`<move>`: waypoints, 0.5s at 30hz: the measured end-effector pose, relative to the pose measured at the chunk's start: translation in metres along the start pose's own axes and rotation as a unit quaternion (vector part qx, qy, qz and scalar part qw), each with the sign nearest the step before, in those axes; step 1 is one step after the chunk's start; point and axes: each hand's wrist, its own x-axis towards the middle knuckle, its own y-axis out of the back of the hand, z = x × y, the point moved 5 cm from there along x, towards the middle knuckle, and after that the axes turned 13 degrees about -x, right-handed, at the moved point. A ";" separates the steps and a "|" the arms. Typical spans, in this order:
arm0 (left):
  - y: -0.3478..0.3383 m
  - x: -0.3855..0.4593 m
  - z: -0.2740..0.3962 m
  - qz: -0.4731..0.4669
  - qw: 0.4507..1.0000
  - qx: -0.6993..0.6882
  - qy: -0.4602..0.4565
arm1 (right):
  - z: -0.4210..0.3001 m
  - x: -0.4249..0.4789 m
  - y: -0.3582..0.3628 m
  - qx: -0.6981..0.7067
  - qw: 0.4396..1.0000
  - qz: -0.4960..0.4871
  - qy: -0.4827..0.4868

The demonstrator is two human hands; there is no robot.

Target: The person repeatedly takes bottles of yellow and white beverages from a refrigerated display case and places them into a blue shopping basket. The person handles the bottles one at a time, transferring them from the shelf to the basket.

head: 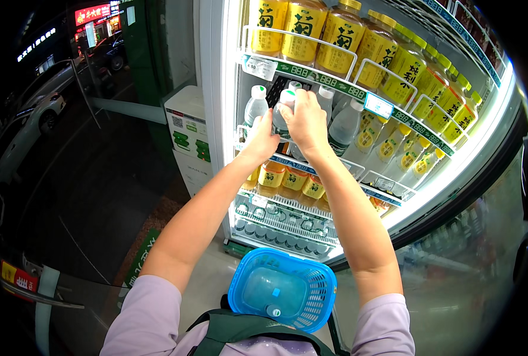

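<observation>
On a shelf of a lit drinks cooler, a clear plastic water bottle (282, 126) with a white cap stands between my hands. My right hand (307, 122) grips its upper part from the right, the thumb across the front. My left hand (262, 139) is at the bottle's left side, fingers pointing into the shelf; its grip is partly hidden. Left of it stands another white-capped water bottle (256, 106). A larger water bottle (345, 127) is to the right of my right wrist. In front of my body is a blue plastic basket (327, 285) holding a large clear bottle (272, 285).
Yellow-labelled tea bottles (304, 33) fill the shelf above, behind a white wire guard (299, 33). Price rails (330, 82) edge the shelves. The cooler's glass door (459, 267) stands open at right. Beside the cooler are stacked white cartons (188, 133); a glass entrance door with a handle (41, 300) is at left.
</observation>
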 end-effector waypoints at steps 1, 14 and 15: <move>0.001 0.001 -0.004 -0.001 1.000 0.006 -0.009 | -0.002 -0.001 -0.004 -0.006 1.000 -0.009 -0.008; 0.002 0.002 0.005 -0.037 0.998 0.026 0.033 | -0.002 0.021 -0.029 -0.121 0.992 -0.031 0.001; 0.003 0.000 0.004 -0.039 0.998 0.040 0.014 | -0.002 0.021 -0.031 -0.124 0.991 -0.039 -0.002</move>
